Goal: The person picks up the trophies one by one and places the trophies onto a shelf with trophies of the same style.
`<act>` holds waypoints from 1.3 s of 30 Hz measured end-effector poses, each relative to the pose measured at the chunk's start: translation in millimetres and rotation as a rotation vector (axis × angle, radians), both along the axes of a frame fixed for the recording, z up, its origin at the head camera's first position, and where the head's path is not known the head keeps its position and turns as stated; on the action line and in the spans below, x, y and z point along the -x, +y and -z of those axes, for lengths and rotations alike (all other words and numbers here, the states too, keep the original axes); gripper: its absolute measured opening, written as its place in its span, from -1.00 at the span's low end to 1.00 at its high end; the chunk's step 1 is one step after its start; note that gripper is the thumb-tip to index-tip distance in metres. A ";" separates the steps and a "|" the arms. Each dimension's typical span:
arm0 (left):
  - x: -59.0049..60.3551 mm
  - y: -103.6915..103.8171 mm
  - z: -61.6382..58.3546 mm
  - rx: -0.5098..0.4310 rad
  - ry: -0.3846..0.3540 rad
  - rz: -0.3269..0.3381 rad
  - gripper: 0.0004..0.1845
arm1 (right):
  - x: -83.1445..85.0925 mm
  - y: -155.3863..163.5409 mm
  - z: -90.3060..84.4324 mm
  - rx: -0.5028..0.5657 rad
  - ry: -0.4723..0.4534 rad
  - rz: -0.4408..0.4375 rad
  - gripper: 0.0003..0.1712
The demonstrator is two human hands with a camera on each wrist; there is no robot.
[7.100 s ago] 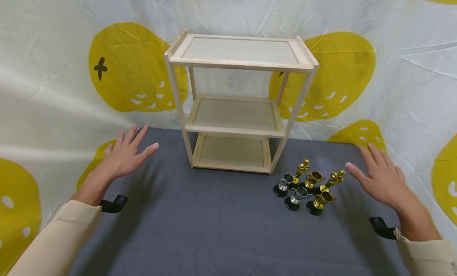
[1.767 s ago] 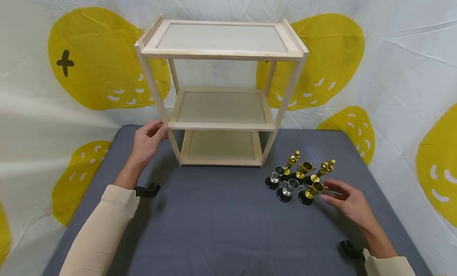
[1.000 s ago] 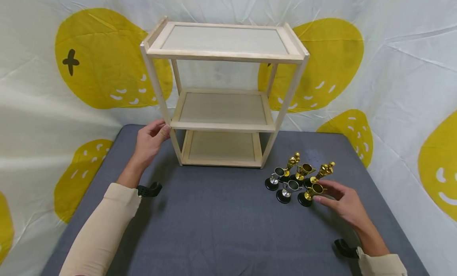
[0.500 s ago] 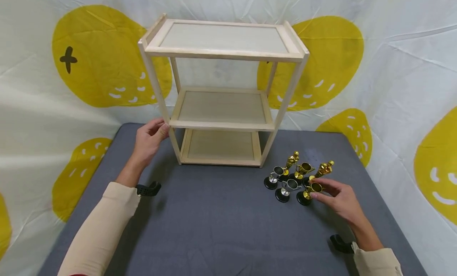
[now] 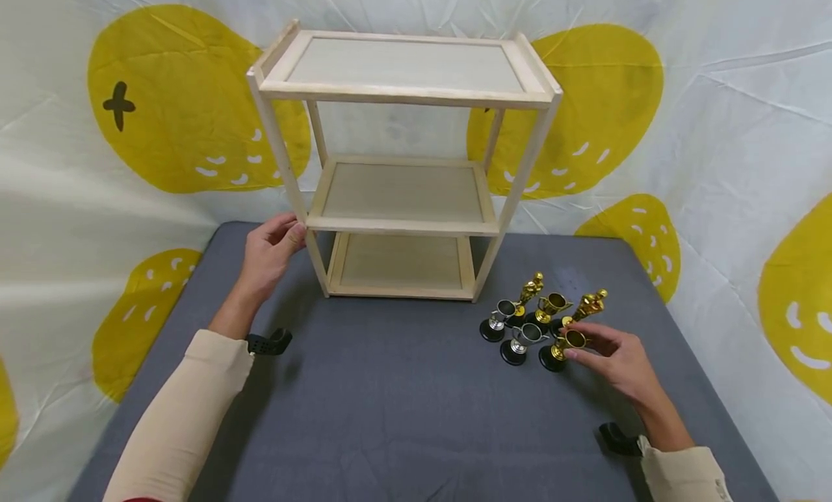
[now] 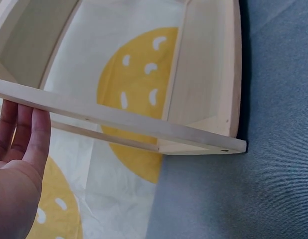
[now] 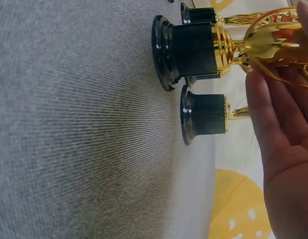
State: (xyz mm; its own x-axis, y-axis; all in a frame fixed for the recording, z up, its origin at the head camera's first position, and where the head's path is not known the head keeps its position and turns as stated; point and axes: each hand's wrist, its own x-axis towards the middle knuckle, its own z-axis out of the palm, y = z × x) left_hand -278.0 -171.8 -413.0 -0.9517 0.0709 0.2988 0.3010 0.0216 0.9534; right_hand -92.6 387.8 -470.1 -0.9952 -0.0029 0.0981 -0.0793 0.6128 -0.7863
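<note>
My left hand (image 5: 265, 260) grips the left front post of a pale wooden three-tier shelf (image 5: 403, 226), thumb in front and fingers behind; in the left wrist view the fingertips touch the post (image 6: 119, 117). With thumb and fingers, my right hand (image 5: 620, 363) pinches the cup of a small gold trophy (image 5: 557, 352), whose black base stands upright on the cloth. In the right wrist view the fingers (image 7: 266, 114) lie along the gold cup. Close by stand two silver cup trophies (image 5: 529, 334), another gold cup trophy (image 5: 552, 304) and two gold figure trophies (image 5: 590, 304).
A grey cloth (image 5: 403, 408) covers the table. Behind the shelf hangs a white curtain (image 5: 708, 141) with yellow shapes, which also borders both sides. The trophies stand close together to the right of the shelf.
Both hands were spread above the table at first. The left went to the shelf post and holds it. My right hand moved left to the front gold trophy and took hold of its cup.
</note>
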 end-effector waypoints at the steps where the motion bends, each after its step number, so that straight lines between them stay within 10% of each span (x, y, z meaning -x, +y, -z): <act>1: -0.4 -0.8 -0.5 0.000 0.002 -0.002 -0.56 | 0.5 0.1 1.0 0.002 0.005 0.004 -0.49; 39: -1.6 2.7 -1.1 -0.027 -0.012 0.006 -0.53 | -7.1 -0.5 -26.3 0.000 0.078 0.079 -0.55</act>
